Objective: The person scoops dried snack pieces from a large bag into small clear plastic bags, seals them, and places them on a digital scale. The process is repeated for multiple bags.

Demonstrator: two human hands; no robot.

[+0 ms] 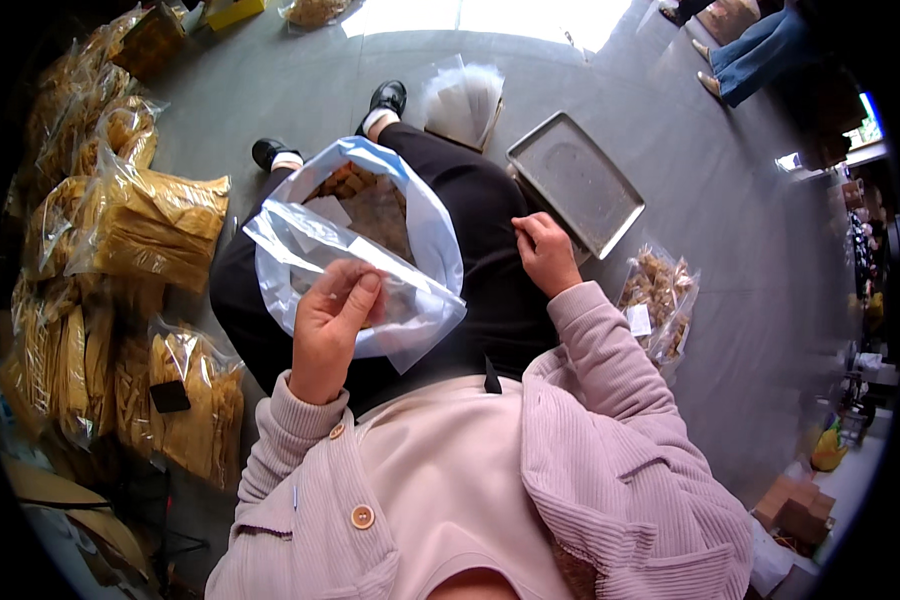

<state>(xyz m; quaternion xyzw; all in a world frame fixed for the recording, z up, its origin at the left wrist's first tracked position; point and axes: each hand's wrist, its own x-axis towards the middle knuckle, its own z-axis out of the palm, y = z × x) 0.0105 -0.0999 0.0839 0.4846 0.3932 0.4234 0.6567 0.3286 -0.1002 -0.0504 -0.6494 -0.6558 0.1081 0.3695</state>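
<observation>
My left hand (328,325) pinches a clear, flat plastic bag (425,312) between thumb and fingers. It hangs across the opening of a large pale blue plastic sack (436,215) that stands between my legs with its rim folded wide. Brown pieces (382,208) lie inside the sack, partly hidden by the clear bag. Over my right thigh, beside the metal tray (575,185), my right hand (550,258) is closed with its fingers curled. Whatever those fingers hold, if anything, is too small or hidden to make out.
A stack of clear bags (464,98) stands beyond my right knee. A filled bag of brown pieces (660,300) lies by my right elbow. Many bags of yellowish-brown goods (160,228) are piled at the left. Another person's legs (755,60) show at the far right.
</observation>
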